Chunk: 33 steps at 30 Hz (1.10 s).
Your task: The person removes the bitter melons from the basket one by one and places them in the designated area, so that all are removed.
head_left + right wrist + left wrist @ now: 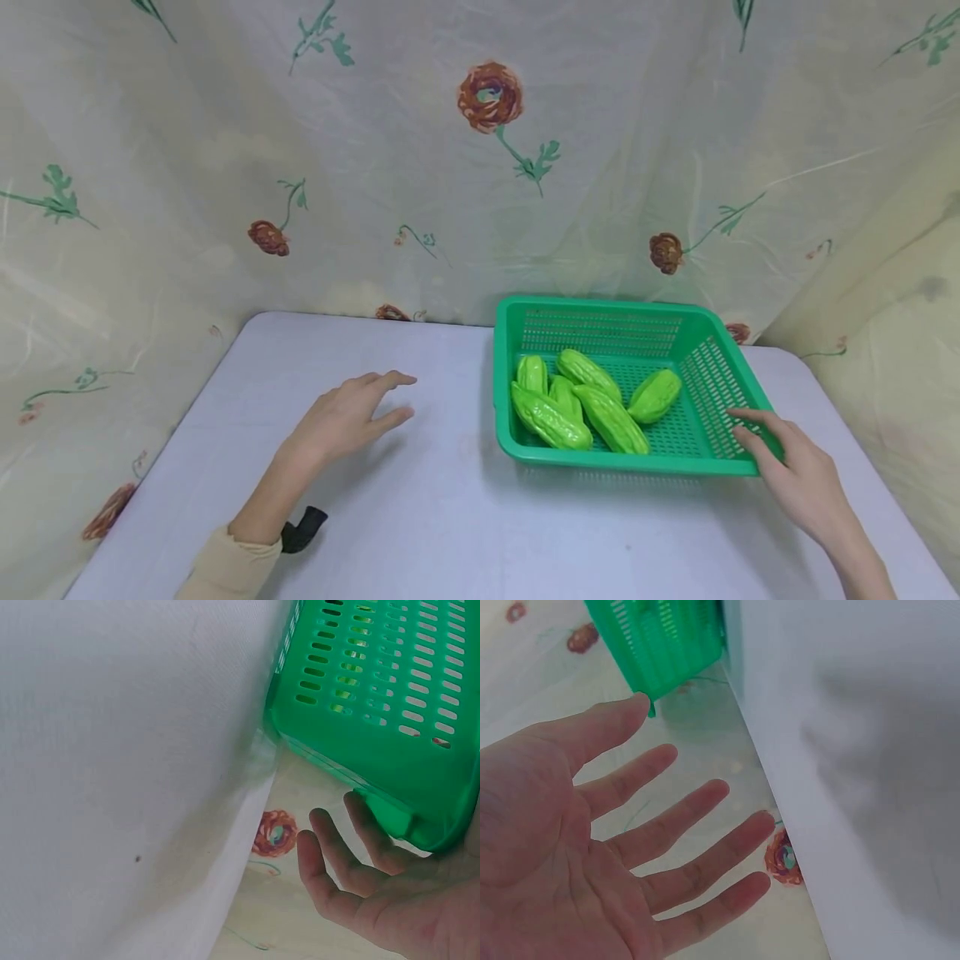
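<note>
A green plastic basket (607,460) with slotted walls stands on the right of the table. Inside it lie several bright green bitter melons (551,417), mostly toward its left side. My right hand (802,475) holds the basket by its front right corner. Thumb and one finger reach over the rim to the inside; in the right wrist view the other fingers (330,870) curve below the rim outside. To the left of the basket, my left hand (341,417) hovers over the table, holding nothing, its fingers (682,832) spread apart in the left wrist view.
A white-covered table (420,517) spreads beneath both hands. Behind it and at both sides hangs a pale curtain (360,150) with printed flowers, close to the basket's back rim. A black strap end (303,529) sticks out at the left wrist.
</note>
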### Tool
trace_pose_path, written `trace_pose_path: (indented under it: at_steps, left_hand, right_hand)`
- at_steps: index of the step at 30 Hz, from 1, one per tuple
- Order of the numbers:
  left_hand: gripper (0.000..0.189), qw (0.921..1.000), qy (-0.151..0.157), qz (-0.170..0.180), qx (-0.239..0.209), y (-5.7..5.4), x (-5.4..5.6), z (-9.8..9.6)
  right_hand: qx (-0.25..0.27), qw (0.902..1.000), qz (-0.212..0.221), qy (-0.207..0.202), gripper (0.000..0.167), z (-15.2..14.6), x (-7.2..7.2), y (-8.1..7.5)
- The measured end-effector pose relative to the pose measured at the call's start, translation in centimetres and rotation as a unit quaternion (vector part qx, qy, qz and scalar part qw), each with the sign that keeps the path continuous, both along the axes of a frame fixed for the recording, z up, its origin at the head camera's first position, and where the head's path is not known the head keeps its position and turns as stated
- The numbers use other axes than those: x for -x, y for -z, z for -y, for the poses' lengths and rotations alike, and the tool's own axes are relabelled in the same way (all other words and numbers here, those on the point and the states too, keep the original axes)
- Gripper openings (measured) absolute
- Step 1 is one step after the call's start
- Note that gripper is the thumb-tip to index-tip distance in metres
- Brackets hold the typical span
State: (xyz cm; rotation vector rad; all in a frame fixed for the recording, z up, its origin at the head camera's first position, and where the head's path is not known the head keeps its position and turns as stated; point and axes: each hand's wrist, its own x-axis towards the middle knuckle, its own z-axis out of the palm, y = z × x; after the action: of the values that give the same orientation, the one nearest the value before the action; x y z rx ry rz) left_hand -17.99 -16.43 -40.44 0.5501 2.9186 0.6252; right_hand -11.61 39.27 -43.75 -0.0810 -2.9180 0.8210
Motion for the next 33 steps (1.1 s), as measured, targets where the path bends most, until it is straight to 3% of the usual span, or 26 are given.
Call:
trace_pose_path:
  at_steps: [12,24,33]
  left_hand:
    - [0.046,0.9973,0.035,-0.019,-0.061,-0.7,0.7,-1.3]
    - [0.051,0.9742,0.05,-0.039,-0.217,-3.6,1.0,-5.1]
    - [0.039,0.9684,0.064,-0.014,-0.241,-4.0,1.2,-7.1]
  right_hand:
    - [0.026,0.9996,0.002,0.007,0.045,0.0,-0.3,0.2]
    - [0.041,0.9988,-0.001,0.027,0.044,0.0,-0.6,0.7]
    - [0.055,0.998,-0.007,0.032,0.045,0.1,-0.9,0.8]
